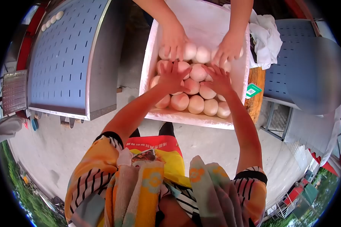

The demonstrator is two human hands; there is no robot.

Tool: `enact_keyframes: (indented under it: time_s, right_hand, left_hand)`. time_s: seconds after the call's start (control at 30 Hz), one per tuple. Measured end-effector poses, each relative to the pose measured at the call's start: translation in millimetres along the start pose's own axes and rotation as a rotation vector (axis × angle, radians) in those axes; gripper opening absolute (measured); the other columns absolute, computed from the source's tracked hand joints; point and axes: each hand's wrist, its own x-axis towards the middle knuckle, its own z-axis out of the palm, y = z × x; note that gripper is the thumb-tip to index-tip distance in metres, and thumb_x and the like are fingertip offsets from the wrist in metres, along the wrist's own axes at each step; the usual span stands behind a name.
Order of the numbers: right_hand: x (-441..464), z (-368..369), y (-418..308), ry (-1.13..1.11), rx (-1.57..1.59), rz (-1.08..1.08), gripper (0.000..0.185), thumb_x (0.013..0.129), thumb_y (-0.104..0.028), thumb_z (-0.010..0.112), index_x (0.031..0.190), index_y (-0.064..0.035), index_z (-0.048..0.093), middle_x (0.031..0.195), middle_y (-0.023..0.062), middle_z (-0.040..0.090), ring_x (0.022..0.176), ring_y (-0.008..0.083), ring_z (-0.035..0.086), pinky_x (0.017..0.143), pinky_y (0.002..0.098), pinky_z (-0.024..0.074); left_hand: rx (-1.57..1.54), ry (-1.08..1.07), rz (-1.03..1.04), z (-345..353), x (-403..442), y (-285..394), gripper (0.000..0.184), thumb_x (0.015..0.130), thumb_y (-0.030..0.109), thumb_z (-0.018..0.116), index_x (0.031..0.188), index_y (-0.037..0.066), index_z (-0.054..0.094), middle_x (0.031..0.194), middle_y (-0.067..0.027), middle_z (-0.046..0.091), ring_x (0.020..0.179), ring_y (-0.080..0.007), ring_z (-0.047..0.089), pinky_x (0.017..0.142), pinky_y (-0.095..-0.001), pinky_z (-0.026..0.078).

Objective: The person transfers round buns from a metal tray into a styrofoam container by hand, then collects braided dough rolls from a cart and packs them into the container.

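Observation:
A white foam box [149, 72] holds rows of pale pink and white round fruits [196, 104] that look like peaches. My left hand [172, 80] lies spread on the fruits at the left of the box, palm down. At the right, my right hand [219, 80] rests on the fruits too, its fingers apart. Neither hand is closed round a fruit. Just beyond, a co-worker's two hands [174, 39] [228, 46] touch the far row of fruits, close to my fingertips.
A blue slotted metal table [64, 56] stands at the left with several pale round fruits [53, 19] at its far corner. To the right are a wooden surface [255, 102], a green card [252, 90], white cloth [265, 36] and another blue slotted table [291, 56].

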Motion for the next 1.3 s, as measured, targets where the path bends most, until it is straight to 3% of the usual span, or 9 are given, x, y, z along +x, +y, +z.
enact_keyframes:
  time_s: [0.13, 0.33, 0.5, 0.57, 0.63, 0.73, 0.87, 1.07, 1.3]
  right_hand:
    - [-4, 3, -12, 0.036, 0.018, 0.112, 0.074, 0.078, -0.054, 0.073, 0.145, -0.039, 0.045, 0.146, 0.0019, 0.047, 0.132, 0.0342, 0.042, 0.108, 0.0668, 0.0253]
    - [-9, 18, -16, 0.212, 0.164, 0.018, 0.067, 0.075, -0.04, 0.078, 0.137, -0.0218, 0.058, 0.146, 0.0069, 0.047, 0.132, 0.0303, 0.044, 0.108, 0.0524, 0.0319]
    - [3, 10, -23, 0.118, 0.091, 0.255, 0.058, 0.086, -0.039, 0.072, 0.14, -0.026, 0.055, 0.15, 0.0069, 0.043, 0.139, 0.031, 0.038, 0.112, 0.0529, 0.0299]
    - [11, 61, 21, 0.33, 0.268, 0.045, 0.058, 0.084, -0.043, 0.073, 0.138, -0.0312, 0.057, 0.151, 0.0037, 0.043, 0.138, 0.0354, 0.038, 0.108, 0.065, 0.0274]
    - [1, -17, -85, 0.113, -0.054, 0.501, 0.054, 0.087, -0.038, 0.072, 0.136, -0.0208, 0.059, 0.148, 0.008, 0.047, 0.133, 0.0343, 0.046, 0.108, 0.0509, 0.0369]
    - [6, -9, -138, 0.447, 0.039, 0.398, 0.052, 0.085, -0.021, 0.076, 0.131, -0.0048, 0.06, 0.13, 0.0131, 0.06, 0.125, 0.0307, 0.054, 0.106, 0.038, 0.0422]
    - [37, 21, -278, 0.496, 0.588, 0.23, 0.047, 0.084, -0.007, 0.074, 0.127, 0.0025, 0.058, 0.124, 0.0146, 0.063, 0.115, 0.0285, 0.057, 0.1, 0.0378, 0.0449]
    - [165, -44, -547, 0.126, 0.599, -0.145, 0.066, 0.08, -0.017, 0.078, 0.139, -0.0067, 0.051, 0.145, 0.0153, 0.045, 0.134, 0.0309, 0.044, 0.11, 0.037, 0.0369]
    - [353, -78, -670, -0.001, 0.423, -0.344, 0.083, 0.078, -0.02, 0.08, 0.149, -0.0097, 0.038, 0.15, 0.0162, 0.04, 0.138, 0.0309, 0.041, 0.112, 0.0381, 0.0355]
  left_hand:
    - [-0.085, 0.031, -0.015, 0, 5, -6, 0.088, 0.072, 0.061, 0.073, 0.149, 0.034, 0.039, 0.157, -0.0259, 0.022, 0.144, -0.0474, 0.019, 0.109, -0.0693, 0.014]
    - [-0.132, 0.075, 0.092, -9, -31, 4, 0.082, 0.075, 0.052, 0.075, 0.146, 0.026, 0.043, 0.155, -0.0218, 0.027, 0.145, -0.0405, 0.024, 0.11, -0.0672, 0.019]
    - [-0.254, 0.175, 0.263, -67, -122, -47, 0.077, 0.076, 0.044, 0.076, 0.144, 0.02, 0.046, 0.154, -0.0185, 0.031, 0.145, -0.0347, 0.029, 0.112, -0.0654, 0.023]
    - [-0.327, 0.243, 0.275, -93, -180, -96, 0.077, 0.076, 0.041, 0.078, 0.143, 0.019, 0.047, 0.153, -0.0184, 0.033, 0.145, -0.0351, 0.029, 0.112, -0.0644, 0.025]
    - [-0.34, 0.281, 0.193, -104, -236, -158, 0.072, 0.08, 0.04, 0.076, 0.142, 0.016, 0.048, 0.151, -0.0186, 0.036, 0.142, -0.0356, 0.034, 0.112, -0.0596, 0.03]
    - [-0.374, 0.418, 0.072, -109, -328, -279, 0.065, 0.083, 0.038, 0.074, 0.137, 0.01, 0.052, 0.144, -0.0189, 0.046, 0.133, -0.0372, 0.044, 0.109, -0.0511, 0.036]
    - [-0.337, 0.358, -0.162, -130, -420, -411, 0.063, 0.083, 0.035, 0.074, 0.136, 0.007, 0.053, 0.138, -0.02, 0.052, 0.126, -0.0382, 0.05, 0.107, -0.0468, 0.04]
    - [-0.271, 0.345, -0.197, -188, -452, -583, 0.067, 0.083, 0.031, 0.076, 0.139, 0.008, 0.049, 0.137, -0.019, 0.054, 0.126, -0.0365, 0.051, 0.105, -0.0454, 0.043]
    - [-0.087, 0.155, -0.337, -334, -484, -771, 0.084, 0.081, 0.027, 0.078, 0.151, 0.014, 0.033, 0.142, -0.021, 0.048, 0.128, -0.0403, 0.047, 0.107, -0.0458, 0.041]
